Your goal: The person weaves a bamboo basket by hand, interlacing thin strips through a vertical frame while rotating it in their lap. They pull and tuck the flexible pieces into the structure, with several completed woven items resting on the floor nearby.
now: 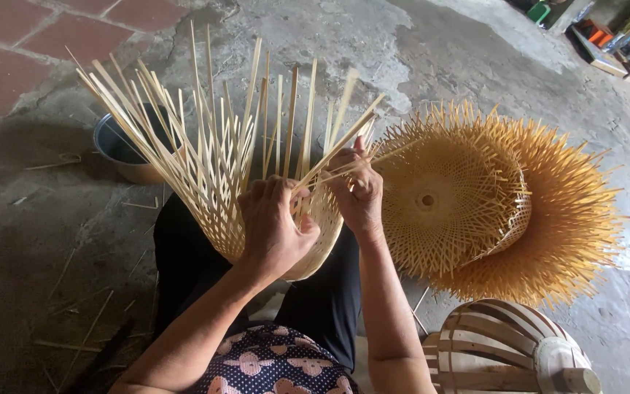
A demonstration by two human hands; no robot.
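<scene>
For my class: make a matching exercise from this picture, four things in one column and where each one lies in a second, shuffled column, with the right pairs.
Things:
1. half-woven bamboo basket
2. stack of woven bamboo pieces
3. metal pot
4. wooden slatted frame

Places:
A. on the floor behind the loose strips, upper left
B. bottom right corner
C. on the lap, held by the left hand and right hand
D. on the concrete floor to the right of the hands

Pairs: 1-C, 2-D, 3-A, 4-B
</scene>
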